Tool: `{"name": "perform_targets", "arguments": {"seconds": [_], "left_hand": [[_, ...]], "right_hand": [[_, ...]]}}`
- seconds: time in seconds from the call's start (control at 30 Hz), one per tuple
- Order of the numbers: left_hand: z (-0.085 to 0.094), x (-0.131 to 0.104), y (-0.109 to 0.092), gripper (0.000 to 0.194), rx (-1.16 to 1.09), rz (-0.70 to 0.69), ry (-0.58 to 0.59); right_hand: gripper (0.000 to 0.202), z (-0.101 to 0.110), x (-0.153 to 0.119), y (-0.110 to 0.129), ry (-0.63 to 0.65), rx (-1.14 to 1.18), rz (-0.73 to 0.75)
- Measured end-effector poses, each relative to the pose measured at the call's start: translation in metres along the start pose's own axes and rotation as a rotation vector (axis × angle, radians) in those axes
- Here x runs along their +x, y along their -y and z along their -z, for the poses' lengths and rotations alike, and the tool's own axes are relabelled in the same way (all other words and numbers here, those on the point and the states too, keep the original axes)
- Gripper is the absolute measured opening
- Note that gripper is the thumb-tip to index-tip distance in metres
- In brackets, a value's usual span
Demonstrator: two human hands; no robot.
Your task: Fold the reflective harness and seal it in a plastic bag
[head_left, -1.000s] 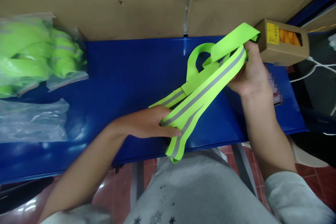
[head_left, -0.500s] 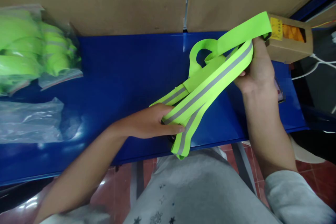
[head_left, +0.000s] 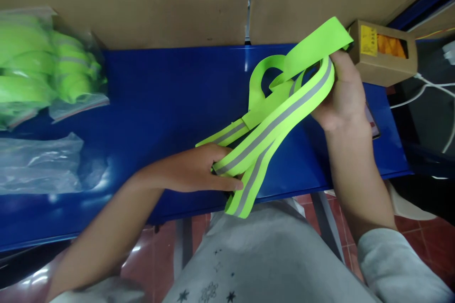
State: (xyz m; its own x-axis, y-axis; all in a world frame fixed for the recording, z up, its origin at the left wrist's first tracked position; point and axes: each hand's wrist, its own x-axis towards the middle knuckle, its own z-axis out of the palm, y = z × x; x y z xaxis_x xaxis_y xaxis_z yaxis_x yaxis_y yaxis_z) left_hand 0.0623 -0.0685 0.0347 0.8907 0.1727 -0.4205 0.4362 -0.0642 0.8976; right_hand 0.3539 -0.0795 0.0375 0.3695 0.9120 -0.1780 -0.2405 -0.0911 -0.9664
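A neon-green reflective strap [head_left: 280, 120] with a grey stripe stretches in loose loops between my two hands over the blue table. My left hand [head_left: 204, 169] grips its lower left end, thumb on top, and a short loop hangs past the table's front edge. At the upper right my right hand [head_left: 343, 90] is closed around the other end of the loops; most of its fingers are hidden behind the band. One wide green end folds over above that hand. Another loop curls on the far side, near the table top.
Clear bags of green reflective straps [head_left: 71, 68] lie at the left, with a flat plastic bag [head_left: 39, 163] in front. Cardboard boxes [head_left: 159, 9] line the back of the blue table [head_left: 149, 99]. A small carton [head_left: 387, 64], a phone [head_left: 372, 123] and white cables [head_left: 426, 86] are at the right.
Both hands and the strap appear slightly further left, along with a small shift of the whole view. The folded upper end has tilted a little, and the hanging loop has opened wider.
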Motion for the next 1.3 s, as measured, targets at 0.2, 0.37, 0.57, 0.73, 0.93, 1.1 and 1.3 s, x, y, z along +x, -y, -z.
{"name": "perform_targets", "arguments": {"seconds": [0.2,0.37,0.57,0.73,0.93,1.1,1.3], "left_hand": [[-0.021,0.009,-0.01,0.049,0.155,0.05,-0.424],[-0.071,0.012,-0.022,0.051,0.749,-0.126,-0.887],[-0.093,0.003,-0.044,0.049,0.787,-0.213,-0.681],[-0.109,0.026,-0.053,0.063,0.928,-0.105,-0.711],[-0.113,0.043,-0.019,0.055,0.979,0.118,-0.674],[-0.1,0.023,0.0,0.051,0.981,0.103,-0.669],[-0.095,0.013,0.006,0.052,0.995,0.085,-0.674]], "right_hand": [[0.028,0.001,0.001,-0.002,-0.065,0.098,0.095],[0.045,0.01,0.02,-0.021,-0.225,-0.081,0.219],[0.055,0.01,0.028,-0.031,-0.271,-0.231,0.343],[0.049,0.017,0.031,-0.033,-0.299,-0.374,0.463],[0.033,0.031,0.039,-0.035,-0.296,-0.445,0.47],[0.041,0.032,0.026,-0.028,0.199,-0.533,0.458],[0.086,0.037,0.018,-0.029,0.411,-1.019,0.525]]}}
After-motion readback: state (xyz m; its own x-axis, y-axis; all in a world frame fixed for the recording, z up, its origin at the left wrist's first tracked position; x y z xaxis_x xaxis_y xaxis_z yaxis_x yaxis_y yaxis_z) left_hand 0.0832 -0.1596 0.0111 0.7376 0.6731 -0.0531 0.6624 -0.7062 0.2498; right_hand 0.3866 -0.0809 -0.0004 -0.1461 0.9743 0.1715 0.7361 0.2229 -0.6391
